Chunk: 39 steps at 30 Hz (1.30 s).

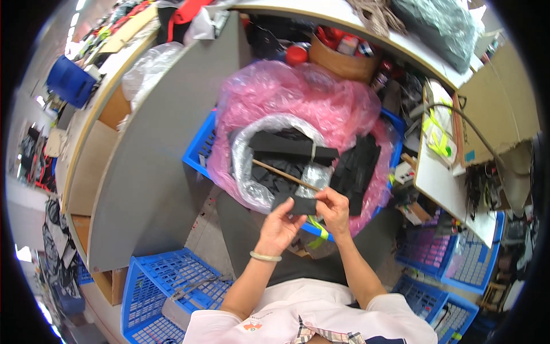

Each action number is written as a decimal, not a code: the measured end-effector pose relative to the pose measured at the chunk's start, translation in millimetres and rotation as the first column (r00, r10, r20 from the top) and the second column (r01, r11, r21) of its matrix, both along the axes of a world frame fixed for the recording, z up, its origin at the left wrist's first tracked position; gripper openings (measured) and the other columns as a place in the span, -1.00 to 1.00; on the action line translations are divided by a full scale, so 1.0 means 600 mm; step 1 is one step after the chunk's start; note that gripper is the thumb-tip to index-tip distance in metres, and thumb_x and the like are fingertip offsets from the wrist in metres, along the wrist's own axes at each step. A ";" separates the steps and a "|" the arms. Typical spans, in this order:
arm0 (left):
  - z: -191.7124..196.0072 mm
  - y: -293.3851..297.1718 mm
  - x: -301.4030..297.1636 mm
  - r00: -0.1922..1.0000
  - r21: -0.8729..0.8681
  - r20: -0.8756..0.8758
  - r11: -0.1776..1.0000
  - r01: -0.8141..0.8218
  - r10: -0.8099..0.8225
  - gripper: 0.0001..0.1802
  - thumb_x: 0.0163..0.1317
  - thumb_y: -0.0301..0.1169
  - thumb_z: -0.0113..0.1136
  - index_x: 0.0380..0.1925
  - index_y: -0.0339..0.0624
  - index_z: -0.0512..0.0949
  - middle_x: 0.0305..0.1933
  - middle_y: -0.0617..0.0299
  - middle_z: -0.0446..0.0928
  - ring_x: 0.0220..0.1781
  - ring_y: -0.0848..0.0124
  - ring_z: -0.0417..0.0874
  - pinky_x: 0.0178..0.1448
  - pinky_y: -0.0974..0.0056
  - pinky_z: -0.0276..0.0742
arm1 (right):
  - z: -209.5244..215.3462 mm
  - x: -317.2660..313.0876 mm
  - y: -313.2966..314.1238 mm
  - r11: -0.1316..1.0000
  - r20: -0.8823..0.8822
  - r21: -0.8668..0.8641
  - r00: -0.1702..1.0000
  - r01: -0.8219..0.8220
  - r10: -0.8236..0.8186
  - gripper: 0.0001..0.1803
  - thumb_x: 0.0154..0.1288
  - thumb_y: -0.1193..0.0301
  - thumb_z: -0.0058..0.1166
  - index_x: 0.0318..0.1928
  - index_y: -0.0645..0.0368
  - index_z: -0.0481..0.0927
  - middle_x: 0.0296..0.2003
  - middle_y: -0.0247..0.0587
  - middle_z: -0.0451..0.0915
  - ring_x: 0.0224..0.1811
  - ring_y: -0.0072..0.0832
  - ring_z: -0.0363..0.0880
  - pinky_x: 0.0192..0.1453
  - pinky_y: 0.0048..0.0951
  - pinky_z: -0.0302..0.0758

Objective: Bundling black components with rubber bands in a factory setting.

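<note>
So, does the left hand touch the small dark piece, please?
Touching. The head view shows the left hand with its thumb lying over the left part of the small dark piece.

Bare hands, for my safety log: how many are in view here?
2: the left hand holds the left part of a flat black rectangular strip, the right hand its right end. I see no others.

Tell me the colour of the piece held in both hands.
The piece is dark, near-black, shown in the head view.
</note>
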<state>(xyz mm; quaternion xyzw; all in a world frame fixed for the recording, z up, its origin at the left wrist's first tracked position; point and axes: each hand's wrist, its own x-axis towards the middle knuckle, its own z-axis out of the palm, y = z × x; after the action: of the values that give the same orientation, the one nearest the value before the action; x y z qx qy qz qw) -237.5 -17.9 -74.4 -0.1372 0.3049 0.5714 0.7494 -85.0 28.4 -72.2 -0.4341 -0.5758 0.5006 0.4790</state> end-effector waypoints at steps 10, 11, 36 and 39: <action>-0.003 -0.011 0.008 0.947 0.125 -0.319 0.992 0.020 0.021 -0.73 0.15 -0.48 0.23 -0.14 -0.28 0.48 -0.15 0.14 0.50 -0.13 0.37 0.56 -0.17 0.31 0.65 | 0.024 0.009 -0.003 0.994 0.000 0.111 1.000 -0.021 0.021 -0.80 -0.03 0.72 -0.03 -0.34 0.33 0.58 -0.47 -0.25 0.50 -0.47 -0.57 0.50 -0.40 -0.58 0.41; 0.007 -0.013 0.002 0.805 0.224 -0.586 0.973 0.049 0.095 -0.66 0.10 -0.47 0.28 -0.10 -0.28 0.48 -0.12 0.15 0.48 -0.10 0.38 0.54 -0.16 0.32 0.63 | 0.039 0.009 -0.005 0.980 0.123 0.193 0.990 0.038 -0.062 -0.80 -0.05 0.73 -0.03 -0.36 0.33 0.58 -0.48 -0.23 0.49 -0.50 -0.54 0.50 -0.43 -0.56 0.41; -0.007 -0.004 0.035 -0.499 0.193 -0.795 0.924 0.332 0.345 -0.89 0.07 -0.44 0.11 -0.52 -0.26 0.51 -0.42 0.06 0.50 -0.45 0.03 0.56 -0.35 0.07 0.49 | -0.023 -0.023 -0.023 0.937 0.419 0.346 0.902 -0.053 -0.103 -0.88 -0.02 0.66 0.10 -0.38 0.31 0.54 -0.51 -0.25 0.47 -0.55 -0.49 0.46 -0.51 -0.53 0.36; -0.007 -0.010 0.032 -0.498 0.111 -0.822 0.936 0.335 0.276 -0.88 0.12 -0.44 0.08 -0.47 -0.27 0.52 -0.40 0.00 0.54 -0.38 -0.01 0.59 -0.33 0.03 0.50 | -0.043 -0.027 -0.022 0.939 -0.208 -0.335 0.978 -0.081 0.010 -0.91 0.04 0.65 0.13 -0.39 0.25 0.55 -0.51 -0.36 0.50 -0.56 -0.61 0.44 -0.51 -0.59 0.32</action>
<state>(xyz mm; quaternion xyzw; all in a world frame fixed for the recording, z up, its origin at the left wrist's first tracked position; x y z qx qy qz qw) -218.5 -24.2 -78.5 0.5718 0.6945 0.4169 0.1300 -101.1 15.3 -98.2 -0.4437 -0.4383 0.6454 0.4410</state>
